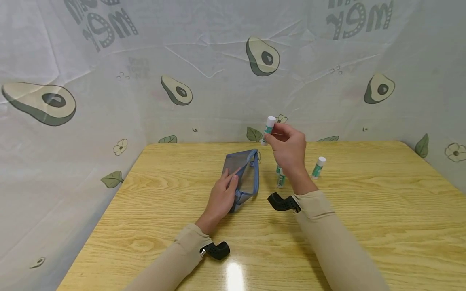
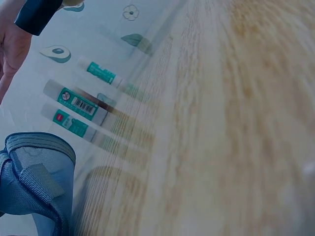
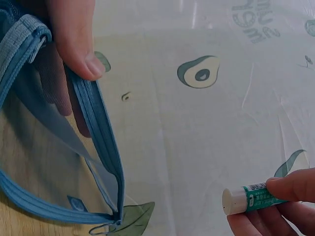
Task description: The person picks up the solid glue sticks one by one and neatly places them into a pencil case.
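A blue mesh zip pouch point(image 1: 239, 161) sits on the table with its mouth spread toward the right. My left hand point(image 1: 221, 194) grips its near-left edge, the thumb on the zip band and the fingers behind the mesh. Raised above the table, to the right of the pouch, my right hand point(image 1: 289, 147) pinches a glue stick point(image 1: 269, 126) with a white cap and green label. In the right wrist view that glue stick point(image 3: 258, 197) lies sideways between thumb and fingers. Two glue sticks point(image 1: 281, 180) stand close together below the right hand, partly hidden by it.
Another glue stick point(image 1: 318, 168) stands farther right on the wooden table point(image 1: 378, 210). Behind the table hangs a pale cloth point(image 1: 218, 60) printed with avocados. Black wrist cameras point(image 1: 282, 202) are strapped to both sleeves.
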Tool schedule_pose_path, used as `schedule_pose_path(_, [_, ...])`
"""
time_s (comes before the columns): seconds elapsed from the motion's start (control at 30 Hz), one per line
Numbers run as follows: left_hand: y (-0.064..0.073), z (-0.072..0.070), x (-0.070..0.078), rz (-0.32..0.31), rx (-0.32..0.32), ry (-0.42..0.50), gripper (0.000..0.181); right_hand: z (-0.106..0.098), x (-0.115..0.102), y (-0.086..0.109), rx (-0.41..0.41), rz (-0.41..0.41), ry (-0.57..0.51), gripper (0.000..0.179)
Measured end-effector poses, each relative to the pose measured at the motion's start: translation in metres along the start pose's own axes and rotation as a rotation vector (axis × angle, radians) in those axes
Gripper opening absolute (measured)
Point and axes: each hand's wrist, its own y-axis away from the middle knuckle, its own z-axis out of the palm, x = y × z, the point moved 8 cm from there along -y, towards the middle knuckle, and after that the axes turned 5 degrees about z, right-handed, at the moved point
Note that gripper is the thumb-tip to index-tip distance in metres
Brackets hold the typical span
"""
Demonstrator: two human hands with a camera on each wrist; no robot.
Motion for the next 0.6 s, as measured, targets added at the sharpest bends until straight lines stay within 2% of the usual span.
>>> schedule_pose_path(0.33, [0.003, -0.002, -0.001, -0.008, 0.001, 0.004, 0.046, 0.013, -0.002, 0.003, -0.020, -0.012, -0.020, 0.039])
schedule_pose_path(0.6, [0.001, -0.002, 0.001, 0.000, 0.002, -0.005, 0.047, 0.016, 0.001, 0.003, -0.020, -0.009, 0.003, 0.037])
